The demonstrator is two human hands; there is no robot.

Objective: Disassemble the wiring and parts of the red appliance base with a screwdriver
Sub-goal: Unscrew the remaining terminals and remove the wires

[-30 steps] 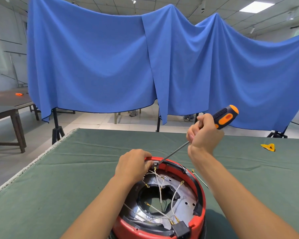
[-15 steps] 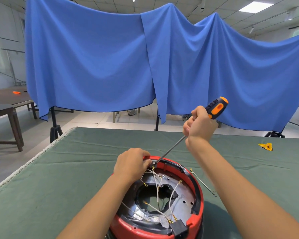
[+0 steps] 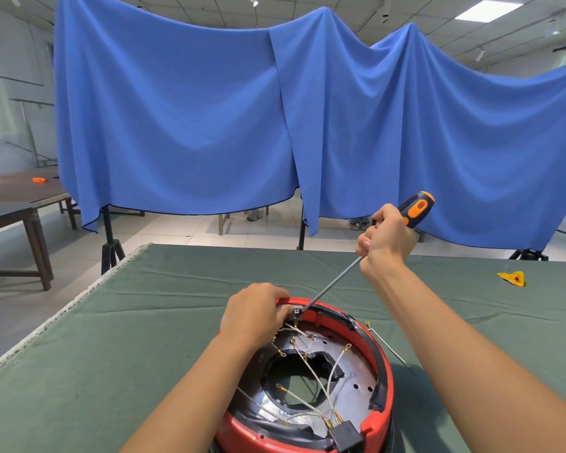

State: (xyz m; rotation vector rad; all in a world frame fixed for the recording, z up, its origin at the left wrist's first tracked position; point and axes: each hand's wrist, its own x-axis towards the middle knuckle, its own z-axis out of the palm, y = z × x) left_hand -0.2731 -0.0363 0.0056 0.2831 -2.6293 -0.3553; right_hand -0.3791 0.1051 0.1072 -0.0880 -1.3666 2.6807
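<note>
While both hands work at the far rim, the scene reads as follows.
Red appliance base (image 3: 384,380): sits open side up on the green table cloth (image 3: 128,338) at the near edge of the view, its metal plate and centre hole showing.
Wiring (image 3: 311,361): thin white leads with yellow ring ends cross the metal plate and run to a black connector block (image 3: 345,434) at the near rim.
Left hand (image 3: 255,317): curled over the far rim, fingertips pinching a small grey metal part (image 3: 296,313) there.
Right hand (image 3: 384,243): raised above the table, fingers wrapped tight round the handle of the screwdriver (image 3: 414,209).
Screwdriver shaft: slopes down and leftward, tip meeting the grey part.
Loose wire (image 3: 386,346): lies on the cloth just right of the base.
Yellow piece (image 3: 512,277): rests on the cloth, well apart to the right.
Blue drape (image 3: 209,109): hangs behind the table.
</note>
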